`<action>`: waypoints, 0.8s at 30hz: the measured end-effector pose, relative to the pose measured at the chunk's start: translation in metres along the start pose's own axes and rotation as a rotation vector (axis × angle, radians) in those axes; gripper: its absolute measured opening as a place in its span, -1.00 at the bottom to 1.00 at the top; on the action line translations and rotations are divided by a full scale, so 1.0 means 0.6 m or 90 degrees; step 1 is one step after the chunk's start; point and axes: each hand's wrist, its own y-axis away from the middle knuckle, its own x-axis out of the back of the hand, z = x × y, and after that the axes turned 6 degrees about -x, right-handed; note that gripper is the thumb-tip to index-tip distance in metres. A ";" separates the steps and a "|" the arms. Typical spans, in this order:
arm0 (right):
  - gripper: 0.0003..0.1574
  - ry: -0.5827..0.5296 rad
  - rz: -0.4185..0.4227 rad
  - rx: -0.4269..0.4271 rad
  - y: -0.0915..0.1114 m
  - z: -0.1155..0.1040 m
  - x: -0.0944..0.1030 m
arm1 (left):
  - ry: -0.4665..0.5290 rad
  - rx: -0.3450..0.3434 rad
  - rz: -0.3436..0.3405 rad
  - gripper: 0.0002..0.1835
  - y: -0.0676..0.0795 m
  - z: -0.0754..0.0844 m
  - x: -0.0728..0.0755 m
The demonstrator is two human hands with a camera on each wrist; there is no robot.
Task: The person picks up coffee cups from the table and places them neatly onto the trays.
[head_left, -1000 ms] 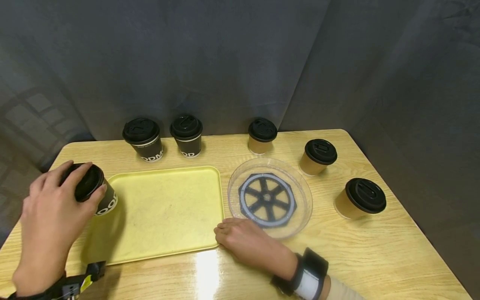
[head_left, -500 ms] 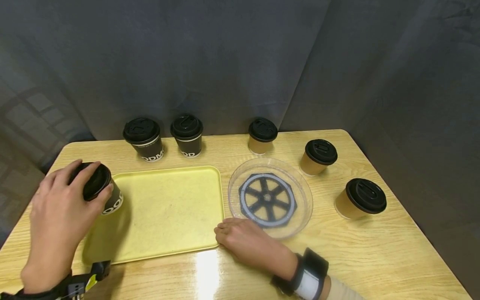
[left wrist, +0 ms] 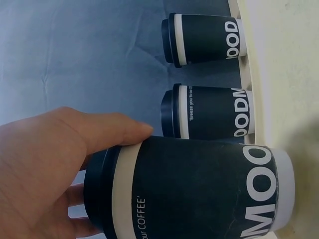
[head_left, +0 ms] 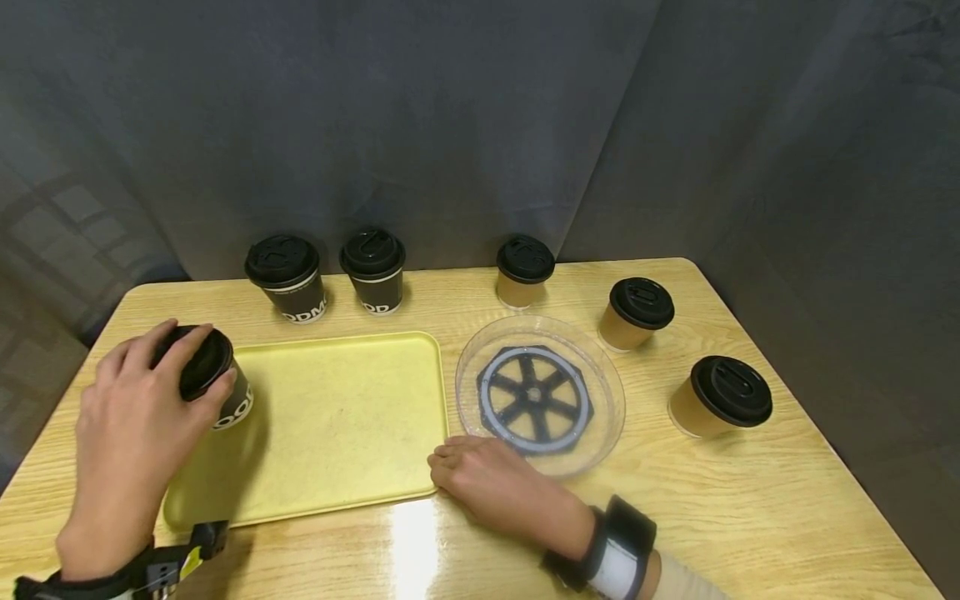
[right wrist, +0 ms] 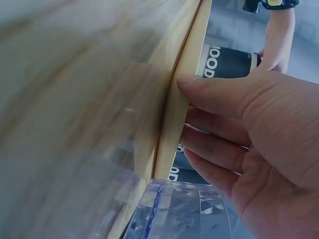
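Note:
My left hand (head_left: 138, 408) grips a black paper coffee cup (head_left: 238, 400) from above, thumb and fingers spread around its black lid. White lettering runs round the base of this upright cup (left wrist: 199, 189). It is at the left end of a yellow tray (head_left: 345, 417); whether its base touches the tray I cannot tell. At the tray's near right corner, my right hand (head_left: 498, 483) holds the rim. The right wrist view shows the thumb of that hand (right wrist: 269, 134) against the tray's edge (right wrist: 174, 107), with the other fingers bent beside it.
Two more lidded black cups, one left (head_left: 300, 300) and one right (head_left: 381, 293), stand behind the tray. Right of it lies a clear round dish (head_left: 615, 400) over a dark spoked shape. Brown lidded cups stand at the back (head_left: 517, 292), right (head_left: 622, 331) and far right (head_left: 693, 408).
My left hand has carried the black coffee cup a little to the right, further over the tray's left end. The right hand has stayed at the tray's corner.

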 end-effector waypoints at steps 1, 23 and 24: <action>-0.83 0.001 0.001 0.001 0.000 0.000 0.000 | 0.001 0.000 -0.005 -0.39 0.000 0.000 -0.001; -0.85 0.005 0.008 0.008 0.000 -0.001 0.001 | 0.029 -0.038 -0.003 -0.39 0.001 0.008 -0.017; -0.85 0.004 0.010 0.009 0.000 -0.001 0.001 | 0.030 -0.038 -0.006 -0.39 0.001 0.008 -0.017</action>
